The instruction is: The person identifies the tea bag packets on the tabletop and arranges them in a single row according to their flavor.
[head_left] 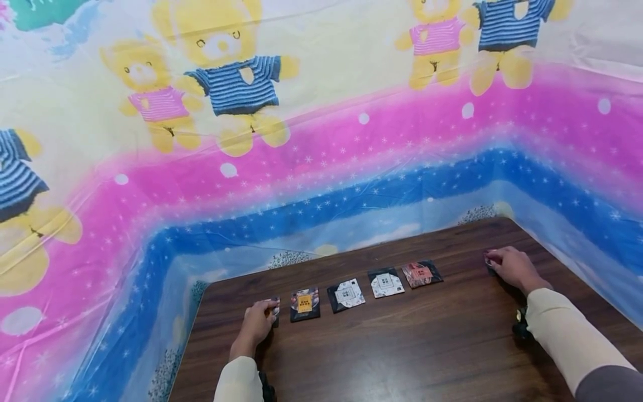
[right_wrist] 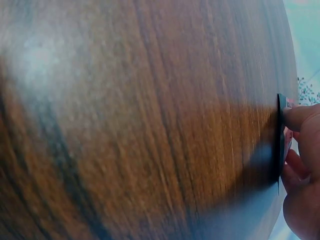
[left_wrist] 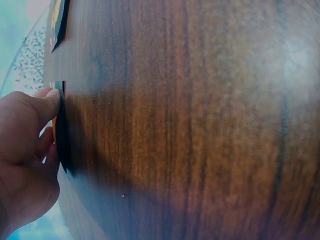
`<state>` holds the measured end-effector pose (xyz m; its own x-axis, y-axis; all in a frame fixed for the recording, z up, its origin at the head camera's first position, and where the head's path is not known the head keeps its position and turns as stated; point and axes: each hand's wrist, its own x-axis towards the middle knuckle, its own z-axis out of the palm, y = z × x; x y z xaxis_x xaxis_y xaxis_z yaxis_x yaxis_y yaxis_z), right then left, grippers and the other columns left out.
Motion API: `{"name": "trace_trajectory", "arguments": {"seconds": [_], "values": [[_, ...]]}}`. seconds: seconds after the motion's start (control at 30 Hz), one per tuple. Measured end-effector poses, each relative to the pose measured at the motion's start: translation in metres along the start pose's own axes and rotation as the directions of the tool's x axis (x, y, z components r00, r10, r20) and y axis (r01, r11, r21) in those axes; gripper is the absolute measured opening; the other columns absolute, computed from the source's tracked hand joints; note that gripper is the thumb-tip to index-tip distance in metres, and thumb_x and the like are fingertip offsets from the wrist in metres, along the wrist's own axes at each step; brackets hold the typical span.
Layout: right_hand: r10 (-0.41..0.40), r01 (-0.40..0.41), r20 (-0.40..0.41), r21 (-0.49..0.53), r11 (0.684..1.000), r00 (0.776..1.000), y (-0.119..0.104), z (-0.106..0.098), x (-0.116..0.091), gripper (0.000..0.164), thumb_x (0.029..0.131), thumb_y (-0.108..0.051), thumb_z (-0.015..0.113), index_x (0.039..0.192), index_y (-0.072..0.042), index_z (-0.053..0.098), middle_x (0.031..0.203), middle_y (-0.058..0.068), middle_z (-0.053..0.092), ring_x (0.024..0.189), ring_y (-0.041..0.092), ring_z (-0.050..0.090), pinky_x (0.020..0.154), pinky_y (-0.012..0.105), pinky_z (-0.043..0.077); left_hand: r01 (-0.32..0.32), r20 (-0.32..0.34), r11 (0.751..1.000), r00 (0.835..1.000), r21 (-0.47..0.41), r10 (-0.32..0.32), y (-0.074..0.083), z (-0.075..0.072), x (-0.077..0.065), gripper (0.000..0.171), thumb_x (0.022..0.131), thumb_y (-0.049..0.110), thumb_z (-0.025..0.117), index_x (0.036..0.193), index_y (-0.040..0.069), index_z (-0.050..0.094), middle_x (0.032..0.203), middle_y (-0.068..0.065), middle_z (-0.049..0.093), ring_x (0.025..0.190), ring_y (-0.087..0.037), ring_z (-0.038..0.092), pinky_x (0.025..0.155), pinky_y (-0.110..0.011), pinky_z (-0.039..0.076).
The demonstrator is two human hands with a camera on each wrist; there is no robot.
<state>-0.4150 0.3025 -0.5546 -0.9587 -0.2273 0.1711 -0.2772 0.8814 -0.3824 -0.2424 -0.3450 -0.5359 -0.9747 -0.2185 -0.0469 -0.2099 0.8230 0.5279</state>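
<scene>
At the left end of a row of flat square packets, my left hand (head_left: pixel 256 324) holds a packet (head_left: pixel 276 314) between thumb and fingers and covers most of it. In the left wrist view the dark edge of this packet (left_wrist: pixel 61 130) shows close over the table, with the thumb on it. Far to the right, my right hand (head_left: pixel 517 269) pinches another small packet (head_left: pixel 489 262). Its dark edge and reddish print (right_wrist: pixel 281 135) show beside the thumb in the right wrist view.
Between the hands lie a packet with an orange label (head_left: pixel 305 304), two black-and-white packets (head_left: pixel 346 295) (head_left: pixel 385 283) and a reddish one (head_left: pixel 422 274). The brown wood-grain table (head_left: pixel 402 346) meets a printed teddy-bear cloth (head_left: pixel 311 206) along its far edge.
</scene>
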Motion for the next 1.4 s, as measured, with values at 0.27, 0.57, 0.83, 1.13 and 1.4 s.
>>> {"name": "trace_trajectory", "arguments": {"seconds": [0.27, 0.57, 0.83, 1.13, 1.4], "values": [[-0.031, 0.03, 0.024, 0.047, 0.998, 0.999, -0.008, 0.004, 0.002, 0.035, 0.099, -0.011, 0.06, 0.131, 0.005, 0.064, 0.13, 0.037, 0.055, 0.122, 0.059, 0.047, 0.103, 0.071, 0.035, -0.005, 0.002, 1.0, 1.0, 0.004, 0.005, 0.001, -0.001, -0.002, 0.035, 0.099, 0.005, 0.063, 0.134, 0.011, 0.066, 0.149, -0.021, 0.052, 0.127, -0.041, 0.048, 0.106, -0.061, 0.043], [-0.055, 0.051, 0.058, 0.071, 0.996, 0.997, -0.017, 0.013, 0.005, 0.036, 0.101, -0.013, 0.06, 0.132, 0.004, 0.063, 0.132, 0.038, 0.054, 0.122, 0.058, 0.048, 0.1, 0.071, 0.039, 0.004, -0.002, 1.0, 1.0, -0.003, -0.004, 0.001, 0.001, -0.002, 0.035, 0.099, 0.005, 0.063, 0.133, 0.011, 0.066, 0.15, -0.021, 0.052, 0.128, -0.041, 0.048, 0.106, -0.06, 0.043], [-0.037, 0.028, 0.09, 0.1, 0.995, 0.995, -0.035, 0.021, 0.012, 0.038, 0.101, -0.013, 0.06, 0.136, 0.001, 0.062, 0.138, 0.035, 0.052, 0.127, 0.057, 0.045, 0.105, 0.07, 0.036, 0.006, 0.002, 1.0, 1.0, 0.002, -0.006, 0.001, 0.0, -0.002, 0.036, 0.099, 0.005, 0.062, 0.134, 0.011, 0.065, 0.15, -0.021, 0.051, 0.128, -0.041, 0.048, 0.106, -0.061, 0.043], [-0.05, 0.037, 0.101, 0.132, 0.991, 0.994, -0.054, 0.029, 0.017, 0.037, 0.1, -0.013, 0.062, 0.135, -0.002, 0.063, 0.138, 0.033, 0.053, 0.126, 0.055, 0.047, 0.103, 0.069, 0.038, 0.003, 0.006, 1.0, 1.0, 0.006, -0.003, 0.004, -0.001, -0.004, 0.036, 0.099, 0.004, 0.062, 0.135, 0.011, 0.065, 0.15, -0.022, 0.051, 0.128, -0.041, 0.048, 0.107, -0.061, 0.042], [-0.061, 0.045, 0.11, 0.139, 0.989, 0.992, -0.065, 0.037, 0.021, 0.037, 0.101, -0.014, 0.061, 0.137, -0.004, 0.063, 0.14, 0.03, 0.053, 0.13, 0.053, 0.045, 0.107, 0.07, 0.035, -0.003, -0.01, 1.0, 1.0, -0.001, 0.003, 0.005, 0.0, -0.005, 0.036, 0.098, 0.004, 0.064, 0.134, 0.009, 0.066, 0.148, -0.022, 0.052, 0.125, -0.041, 0.049, 0.106, -0.06, 0.043]]}}
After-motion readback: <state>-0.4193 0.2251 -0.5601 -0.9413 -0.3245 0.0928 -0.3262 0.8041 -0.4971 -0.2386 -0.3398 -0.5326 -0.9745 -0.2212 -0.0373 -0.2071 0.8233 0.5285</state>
